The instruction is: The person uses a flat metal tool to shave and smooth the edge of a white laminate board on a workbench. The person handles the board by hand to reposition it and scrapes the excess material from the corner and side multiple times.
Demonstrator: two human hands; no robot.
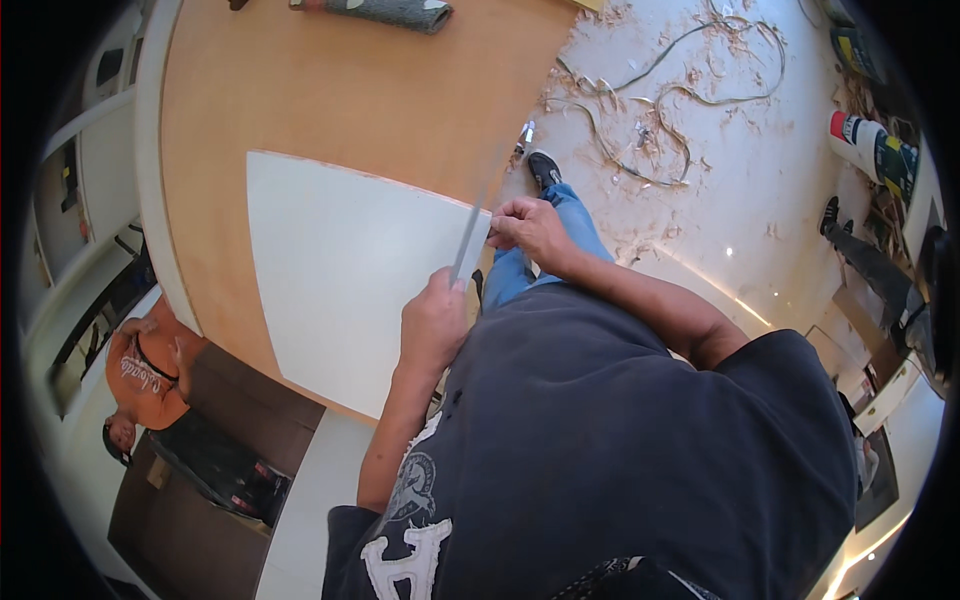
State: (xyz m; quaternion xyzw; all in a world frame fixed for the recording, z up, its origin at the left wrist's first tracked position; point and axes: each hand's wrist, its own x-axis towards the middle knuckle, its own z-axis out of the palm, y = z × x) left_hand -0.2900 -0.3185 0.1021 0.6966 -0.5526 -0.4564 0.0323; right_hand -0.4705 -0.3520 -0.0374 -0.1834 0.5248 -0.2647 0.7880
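Note:
A white board (pixel 345 260) lies flat on a large wood-toned tabletop (pixel 330 90). My left hand (pixel 435 318) is closed around the lower end of a long, thin grey strip (pixel 468 238), which rises past the board's right edge. Blur along the strip hides whether it is a blade or a trim piece. At the board's right corner, my right hand (pixel 530 232) has its fingers pinched together against the edge. Whatever those fingertips grip is too small to make out.
A rolled grey piece of carpet-like material (pixel 385 12) rests at the table's far side. Wood shavings and a loose cable (pixel 690 90) lie on the floor to the right, with a white bucket (pixel 855 135) beyond. A person in orange (pixel 150 370) is at left; another person's leg (pixel 870 265) shows at right.

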